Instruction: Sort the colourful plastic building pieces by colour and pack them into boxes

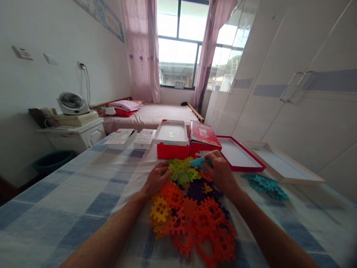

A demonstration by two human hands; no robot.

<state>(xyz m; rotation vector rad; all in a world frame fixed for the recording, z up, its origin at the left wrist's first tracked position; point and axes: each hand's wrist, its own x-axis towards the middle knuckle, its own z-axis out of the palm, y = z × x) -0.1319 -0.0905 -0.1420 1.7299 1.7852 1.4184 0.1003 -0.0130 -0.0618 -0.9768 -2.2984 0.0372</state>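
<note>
A heap of flat, toothed plastic puzzle tiles (192, 214) lies on the checked tablecloth in front of me, orange, yellow, green and purple. My left hand (156, 179) rests on the heap's left edge, fingers curled over green and orange tiles (182, 172). My right hand (220, 171) sits at the heap's far right, its fingers pinched on a teal tile (200, 162). A separate small pile of teal tiles (264, 185) lies to the right, apart from both hands.
Behind the heap stand a red box (171, 149) with a white tray, its red lid (203, 139), a shallow red-rimmed tray (240, 156), a white tray (281, 163) and two white boxes (131, 138). Wardrobe doors at right; a bed and a fan on a cabinet behind.
</note>
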